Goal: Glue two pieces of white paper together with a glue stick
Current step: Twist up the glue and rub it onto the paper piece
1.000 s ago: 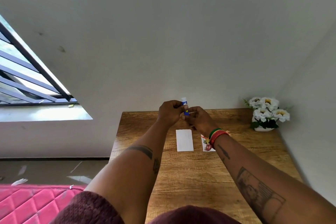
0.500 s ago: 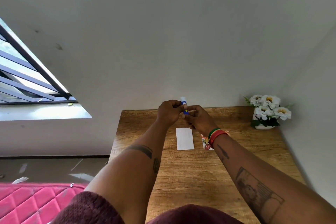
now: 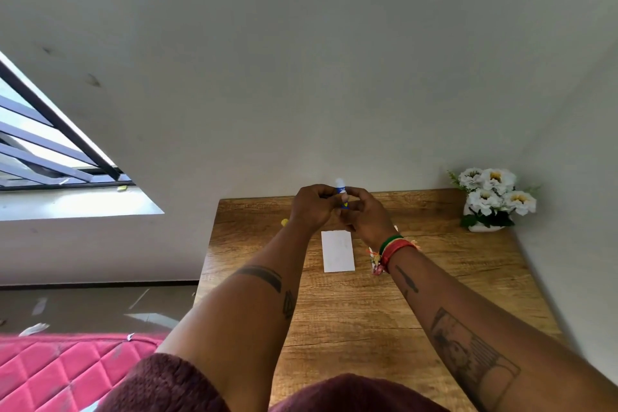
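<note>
A blue glue stick (image 3: 341, 193) with its white tip up is held upright above the far part of the wooden table (image 3: 434, 278). My left hand (image 3: 312, 207) and my right hand (image 3: 363, 212) both grip its body. One white paper (image 3: 337, 251) lies flat on the table just below my hands. A second white paper (image 3: 370, 250) lies to its right, mostly hidden under my right wrist. A small yellow object (image 3: 284, 222), possibly the cap, lies on the table left of my left wrist.
A white pot of white flowers (image 3: 490, 202) stands in the far right corner of the table against the wall. A pink quilted mattress (image 3: 50, 375) lies on the floor to the left. A barred window (image 3: 40, 150) is on the left.
My hands stay on the glue stick and have barely moved. The view has shifted slightly. The small yellow object left of my left wrist shows only now.
</note>
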### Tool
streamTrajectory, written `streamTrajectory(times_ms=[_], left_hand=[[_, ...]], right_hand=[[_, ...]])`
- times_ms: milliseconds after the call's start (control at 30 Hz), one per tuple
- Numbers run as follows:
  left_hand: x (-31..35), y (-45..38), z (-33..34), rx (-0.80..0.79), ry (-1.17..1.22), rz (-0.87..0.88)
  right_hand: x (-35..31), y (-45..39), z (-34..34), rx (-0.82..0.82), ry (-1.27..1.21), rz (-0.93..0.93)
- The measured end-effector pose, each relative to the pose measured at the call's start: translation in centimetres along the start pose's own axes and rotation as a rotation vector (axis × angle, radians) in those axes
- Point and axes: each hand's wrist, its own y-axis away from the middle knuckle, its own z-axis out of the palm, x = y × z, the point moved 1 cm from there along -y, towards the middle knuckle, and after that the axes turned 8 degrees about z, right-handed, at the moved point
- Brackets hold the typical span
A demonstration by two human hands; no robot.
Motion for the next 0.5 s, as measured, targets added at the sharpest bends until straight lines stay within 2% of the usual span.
streamTrajectory(times_ms=[133, 200, 300, 400, 500], left_hand=[[-0.6, 0.3, 0.4, -0.023, 0.058, -0.002], [-1.2, 0.4, 0.4, -0.031, 0.004, 0.003], [-2.7, 0.6, -0.1, -0.099, -0.38, 0.079], [-4.6, 1.3, 0.1, -0.285, -0.729, 0.191], [-6.4, 1.9, 1.3, -0.405, -0.922, 0.233]], right_hand=[[0.7, -0.5, -0.5, 0.044, 0.008, -0.038], [1.3, -0.7, -0.9, 0.059, 0.015, -0.026], [2.6, -1.1, -1.8, 0.119, 0.048, 0.014], [4.2, -1.5, -2.8, 0.177, 0.201, 0.023], [5.5, -2.3, -3.2, 0.212, 0.347, -0.008]])
